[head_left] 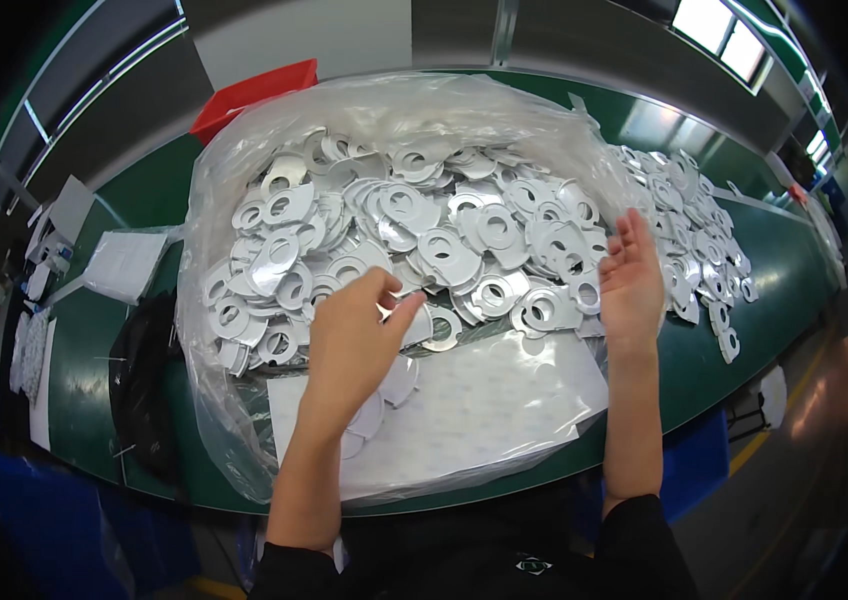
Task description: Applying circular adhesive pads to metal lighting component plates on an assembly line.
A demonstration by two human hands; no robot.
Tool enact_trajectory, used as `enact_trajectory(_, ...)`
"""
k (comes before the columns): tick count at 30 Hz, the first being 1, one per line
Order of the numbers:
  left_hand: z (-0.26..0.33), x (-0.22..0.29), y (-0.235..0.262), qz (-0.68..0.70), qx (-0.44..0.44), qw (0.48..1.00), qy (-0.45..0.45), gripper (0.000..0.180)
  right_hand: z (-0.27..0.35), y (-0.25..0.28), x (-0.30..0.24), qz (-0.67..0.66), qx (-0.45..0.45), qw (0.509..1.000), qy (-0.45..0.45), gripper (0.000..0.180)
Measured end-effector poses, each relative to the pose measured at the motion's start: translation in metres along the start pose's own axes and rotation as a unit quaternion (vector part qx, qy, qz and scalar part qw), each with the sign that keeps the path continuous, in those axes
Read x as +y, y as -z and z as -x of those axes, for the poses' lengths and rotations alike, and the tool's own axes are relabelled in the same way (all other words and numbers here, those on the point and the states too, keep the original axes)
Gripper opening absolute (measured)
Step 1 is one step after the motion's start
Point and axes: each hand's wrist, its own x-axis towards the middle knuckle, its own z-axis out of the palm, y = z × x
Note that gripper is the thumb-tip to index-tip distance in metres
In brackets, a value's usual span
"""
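A large heap of flat silver metal pieces with round holes [447,257] lies in a clear plastic bag [214,400] in front of me. My left hand [359,330] hovers over the near edge of the heap, thumb and forefinger apart, with nothing visible between them. At the heap's right side, my right hand [632,285] is raised with the palm turned inward; its fingers are loosely bent and I see nothing in them. A white sheet [489,415] lies at the near side, between my forearms. A few metal pieces [369,415] rest on it beside my left wrist.
More metal pieces [709,240] are spread on the green table [784,255] to the right. A red bin [252,98] stands behind the bag. On the left are a packet of papers in plastic [126,263] and a black bundle [144,390]. Blue containers [694,465] show below the table edge.
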Motion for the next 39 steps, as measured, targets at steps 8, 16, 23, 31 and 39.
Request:
enact_trajectory(8,0.012,-0.017,-0.038,-0.238,-0.003,0.969,-0.066,0.032,0.083,-0.024,0.049,0.504,-0.527,0.681,0.066,0.015)
enact_trajectory(16,0.014,-0.022,-0.038,-0.318,-0.01,0.945,-0.078,0.014,0.092,-0.018,0.05,0.575,-0.633,0.518,0.015,0.028)
enact_trajectory(23,-0.003,-0.011,-0.035,-0.096,0.127,0.98,-0.122,0.011,0.1,-0.017,0.049,0.594,-0.611,0.523,0.015,0.032)
enact_trajectory(31,-0.002,-0.015,-0.066,0.72,-0.163,0.657,0.153,0.034,0.1,-0.015,0.05,0.533,-0.641,0.547,0.072,0.031)
enact_trajectory(39,-0.004,-0.031,-0.094,0.776,-0.177,0.565,0.219,0.052,0.099,-0.015,0.044,0.524,-0.645,0.548,0.092,0.024)
